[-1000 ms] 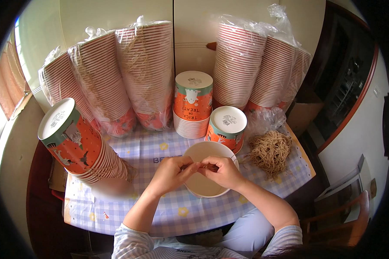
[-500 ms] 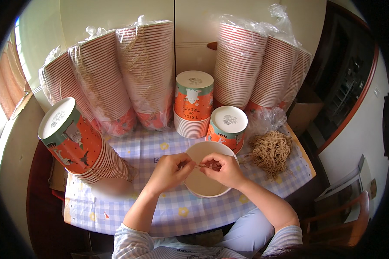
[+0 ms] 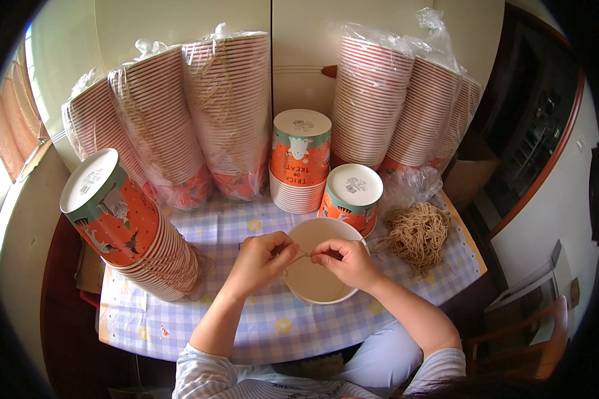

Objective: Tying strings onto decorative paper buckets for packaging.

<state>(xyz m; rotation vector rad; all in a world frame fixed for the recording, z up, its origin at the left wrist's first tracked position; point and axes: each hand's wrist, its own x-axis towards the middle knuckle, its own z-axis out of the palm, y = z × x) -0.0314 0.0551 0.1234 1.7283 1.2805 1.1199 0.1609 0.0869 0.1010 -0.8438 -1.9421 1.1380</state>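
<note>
A thin tan cord point(image 3: 302, 255) stretches between my two hands, above an open white paper bucket point(image 3: 319, 286) standing mouth-up in front of me. My left hand point(image 3: 263, 263) pinches one part of it, thumb against finger. Close by on the right, my right hand point(image 3: 346, 266) pinches the cord too, over the bucket's right side. The cord bends near the fingertips; whether it passes through the bucket's wall cannot be seen. To the right lies a tangled heap of similar cords point(image 3: 417, 238). Just behind the bucket sits an upside-down orange and green paper bucket point(image 3: 353, 189).
A leaning stack of upside-down orange buckets point(image 3: 126, 229), cords draped on it, stands left. Another stack point(image 3: 301, 156) stands at centre back. Plastic-wrapped bucket stacks line the back left point(image 3: 226, 113) and back right point(image 3: 373, 100). Crumpled clear plastic point(image 3: 412, 186) lies behind the cords.
My fingertips have drawn slightly apart and shifted on the cord, which now shows a small bend between them. The bucket stays in place.
</note>
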